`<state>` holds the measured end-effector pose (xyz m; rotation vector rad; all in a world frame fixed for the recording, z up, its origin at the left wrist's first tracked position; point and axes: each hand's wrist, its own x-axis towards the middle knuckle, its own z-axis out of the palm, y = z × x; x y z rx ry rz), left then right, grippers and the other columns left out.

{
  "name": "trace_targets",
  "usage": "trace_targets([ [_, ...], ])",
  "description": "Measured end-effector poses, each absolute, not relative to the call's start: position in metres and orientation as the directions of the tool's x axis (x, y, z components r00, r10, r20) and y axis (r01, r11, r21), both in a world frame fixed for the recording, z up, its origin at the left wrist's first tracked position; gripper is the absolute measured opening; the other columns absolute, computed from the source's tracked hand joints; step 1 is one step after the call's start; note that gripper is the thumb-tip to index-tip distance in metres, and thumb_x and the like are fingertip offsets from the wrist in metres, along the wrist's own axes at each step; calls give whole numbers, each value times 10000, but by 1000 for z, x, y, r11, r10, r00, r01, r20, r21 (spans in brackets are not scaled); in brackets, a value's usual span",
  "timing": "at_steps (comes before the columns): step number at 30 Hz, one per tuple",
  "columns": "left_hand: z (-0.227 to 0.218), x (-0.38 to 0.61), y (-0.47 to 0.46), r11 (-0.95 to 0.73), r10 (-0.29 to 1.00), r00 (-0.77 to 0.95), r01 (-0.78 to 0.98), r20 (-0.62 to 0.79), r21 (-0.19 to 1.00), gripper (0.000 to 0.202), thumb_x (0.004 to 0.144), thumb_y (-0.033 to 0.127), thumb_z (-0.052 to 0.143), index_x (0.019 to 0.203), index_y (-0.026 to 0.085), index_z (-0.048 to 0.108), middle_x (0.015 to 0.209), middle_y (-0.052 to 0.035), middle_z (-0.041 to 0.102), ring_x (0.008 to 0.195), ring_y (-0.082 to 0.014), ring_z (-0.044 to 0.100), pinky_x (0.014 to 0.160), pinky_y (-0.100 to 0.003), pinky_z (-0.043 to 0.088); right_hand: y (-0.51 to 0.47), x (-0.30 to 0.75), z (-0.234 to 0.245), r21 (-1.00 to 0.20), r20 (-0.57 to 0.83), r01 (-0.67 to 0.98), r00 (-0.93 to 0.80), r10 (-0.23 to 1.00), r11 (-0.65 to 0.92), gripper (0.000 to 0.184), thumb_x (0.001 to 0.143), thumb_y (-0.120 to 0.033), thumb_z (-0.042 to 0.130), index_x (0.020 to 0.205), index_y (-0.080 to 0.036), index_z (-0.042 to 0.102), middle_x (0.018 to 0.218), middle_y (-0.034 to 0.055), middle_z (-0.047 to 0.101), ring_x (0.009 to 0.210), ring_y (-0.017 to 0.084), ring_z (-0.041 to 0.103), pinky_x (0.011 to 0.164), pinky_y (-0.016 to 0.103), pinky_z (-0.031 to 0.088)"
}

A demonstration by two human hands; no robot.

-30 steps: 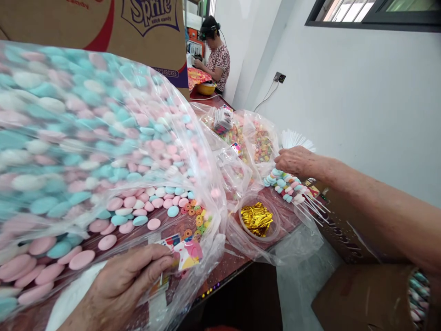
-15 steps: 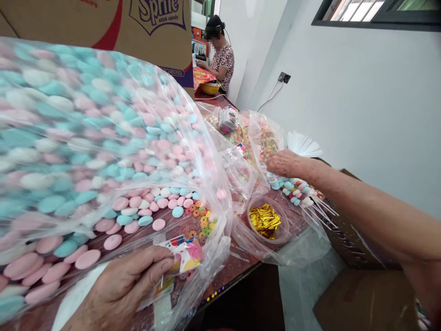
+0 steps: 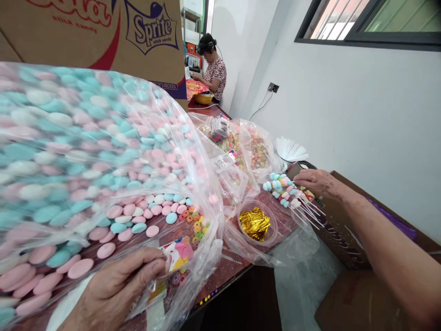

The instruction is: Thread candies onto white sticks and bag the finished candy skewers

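My left hand (image 3: 117,287) pinches a small printed packet (image 3: 178,254), white with pink, yellow and blue patches, at the front of the table. Close behind it lie loose ring candies (image 3: 197,225) and pastel pink, blue and white candy discs (image 3: 139,218). Over at the right, my right hand (image 3: 319,182) has its fingers drawn together beside a pile of candy skewers (image 3: 284,189) on white sticks. What its fingertips hold, if anything, is hidden. Gold twist ties (image 3: 255,224) fill a round clear tub (image 3: 274,228) between the hands.
A large clear bag of pastel candy discs (image 3: 86,133) takes up the left side. Behind stand a Sprite carton (image 3: 151,59), bags of ring candies (image 3: 258,147), a stack of cards (image 3: 219,128) and fanned white sticks (image 3: 291,149). Another person (image 3: 214,73) sits at the far end.
My right hand has moved right, from over the heads of the candy skewers to their far side. The view has shifted slightly. My left hand keeps its pinch on the packet.
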<state>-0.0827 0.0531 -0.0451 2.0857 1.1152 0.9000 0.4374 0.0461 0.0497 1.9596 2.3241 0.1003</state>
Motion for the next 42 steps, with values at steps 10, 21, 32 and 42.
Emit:
trace_targets([
  [10,-33,-76,44,-514,806,515,363,293,777,121,865,210,565,821,189,676,732,22,691,649,-91,620,629,-137,472,-19,328,33,-319,390,896,-171,905,307,194,891,-302,544,958,-242,715,925,38,719,880,194,670,825,271,517],
  [21,-23,-85,36,-422,853,466,346,238,838,165,883,215,512,825,163,658,735,-5,661,651,-107,574,593,-189,445,-10,245,30,-346,477,722,-415,775,600,218,901,-175,518,1038,-227,680,899,31,683,794,136,661,721,203,543],
  [32,-22,-86,37,-380,834,527,341,160,860,262,927,257,450,778,154,640,749,-22,654,692,-126,578,655,-212,449,-8,249,27,-301,427,727,-475,769,617,243,904,-190,522,1092,-225,674,941,49,680,829,148,660,728,218,542],
  [42,-26,-89,40,-407,806,579,394,122,824,275,942,295,431,831,148,635,807,-36,645,741,-142,580,702,-229,453,-6,245,28,-328,359,724,-499,789,607,248,924,-218,488,1072,-233,687,954,56,686,845,159,658,730,253,541],
])
